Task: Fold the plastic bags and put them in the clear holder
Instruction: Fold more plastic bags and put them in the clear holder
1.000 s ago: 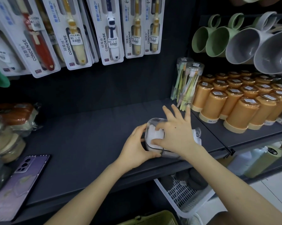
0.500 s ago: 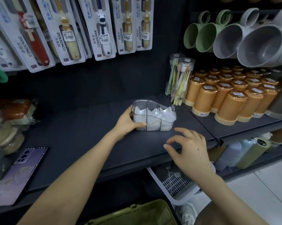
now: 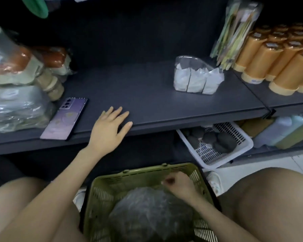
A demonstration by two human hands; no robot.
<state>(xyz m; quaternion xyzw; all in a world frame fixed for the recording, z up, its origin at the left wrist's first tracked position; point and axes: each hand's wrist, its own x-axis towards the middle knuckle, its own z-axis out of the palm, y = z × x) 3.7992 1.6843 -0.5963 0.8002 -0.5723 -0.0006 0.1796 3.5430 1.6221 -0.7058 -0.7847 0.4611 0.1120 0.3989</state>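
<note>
Clear holder [image 3: 191, 61] with folded bags [image 3: 194, 82] on shelf [image 3: 138, 102].

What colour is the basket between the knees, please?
The basket is olive green, clearest in the head view.
</note>
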